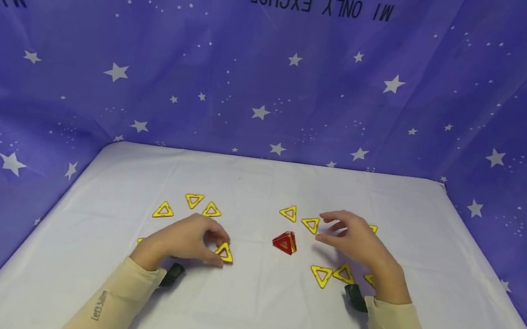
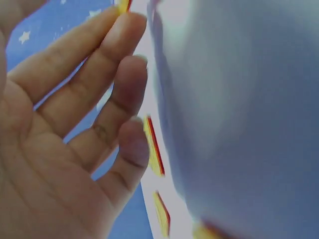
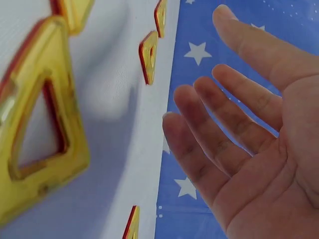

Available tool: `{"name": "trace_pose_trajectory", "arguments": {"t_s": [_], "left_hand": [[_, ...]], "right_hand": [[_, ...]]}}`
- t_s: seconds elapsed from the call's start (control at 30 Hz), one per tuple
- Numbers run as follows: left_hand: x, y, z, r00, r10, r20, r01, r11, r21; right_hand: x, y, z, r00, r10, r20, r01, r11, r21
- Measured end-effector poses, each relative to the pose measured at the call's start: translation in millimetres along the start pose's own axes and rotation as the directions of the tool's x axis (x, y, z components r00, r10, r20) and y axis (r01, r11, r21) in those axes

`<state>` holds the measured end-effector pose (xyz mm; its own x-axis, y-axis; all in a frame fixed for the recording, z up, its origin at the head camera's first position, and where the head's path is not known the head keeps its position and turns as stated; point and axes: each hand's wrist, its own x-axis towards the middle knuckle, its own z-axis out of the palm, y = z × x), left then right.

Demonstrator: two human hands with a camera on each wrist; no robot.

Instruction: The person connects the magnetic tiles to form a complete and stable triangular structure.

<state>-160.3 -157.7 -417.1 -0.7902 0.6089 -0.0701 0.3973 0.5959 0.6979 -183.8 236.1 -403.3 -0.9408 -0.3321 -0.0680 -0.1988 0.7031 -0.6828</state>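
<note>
My left hand (image 1: 190,239) pinches a yellow triangular magnetic tile (image 1: 229,259) with a red underside between thumb and fingers, low over the table. At its fingertips in the left wrist view, a sliver of that tile (image 2: 123,6) shows. My right hand (image 1: 356,241) has its fingers apart and holds nothing. Just left of its fingertips lies a similar tile (image 1: 316,225). Between the hands stands a small red pyramid (image 1: 282,240) of triangular pieces with yellow inside. In the right wrist view a yellow tile (image 3: 75,134) looms large, away from the palm.
Several yellow triangles, such as one tile (image 1: 194,196), lie beyond and beside my left hand; part of one is hidden by the wrist. More, including a tile (image 1: 316,272), lie below my right hand. A white cloth (image 1: 245,316) covers the table; a blue starred curtain (image 1: 235,73) surrounds it.
</note>
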Motion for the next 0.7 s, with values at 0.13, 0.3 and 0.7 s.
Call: {"name": "trace_pose_trajectory", "arguments": {"t_s": [0.13,0.3,0.7], "left_hand": [[13.3,14.6,13.3,1.0,0.023,-0.02,-0.023,1.0,0.017],[26.4,36.7,32.6,1.0,0.028,-0.008,-0.027,0.999,0.034],[37.2,57.8,54.9,1.0,0.0,0.006,0.0,0.999,0.036]], "right_hand": [[0.2,3.9,-1.1,1.0,-0.006,-0.007,0.006,1.0,0.008],[1.9,7.2,0.7,1.0,0.005,0.005,-0.005,1.0,-0.014],[5.4,13.8,6.0,0.998,0.069,0.01,-0.069,0.996,-0.061]]}}
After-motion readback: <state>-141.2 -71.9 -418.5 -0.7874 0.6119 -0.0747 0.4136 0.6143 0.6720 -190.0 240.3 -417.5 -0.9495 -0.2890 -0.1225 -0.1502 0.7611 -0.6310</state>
